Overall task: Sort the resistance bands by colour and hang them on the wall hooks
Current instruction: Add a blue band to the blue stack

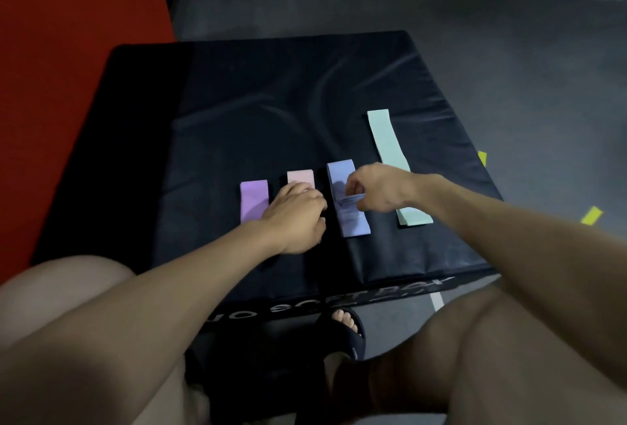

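Four flat fabric bands are laid side by side on a black padded box [271, 92] with a smooth, creased vinyl top that serves as the tabletop. The left hand [298, 217] is rested, fingers curled, on the pale pink band [300, 177], with the lilac band [253, 199] just beside it on its outer side. The white label of the blue-violet band [349, 217] is pinched by the right hand [376, 192], and the long mint-green band [386, 139], slightly curved, is partly covered by that hand's wrist.
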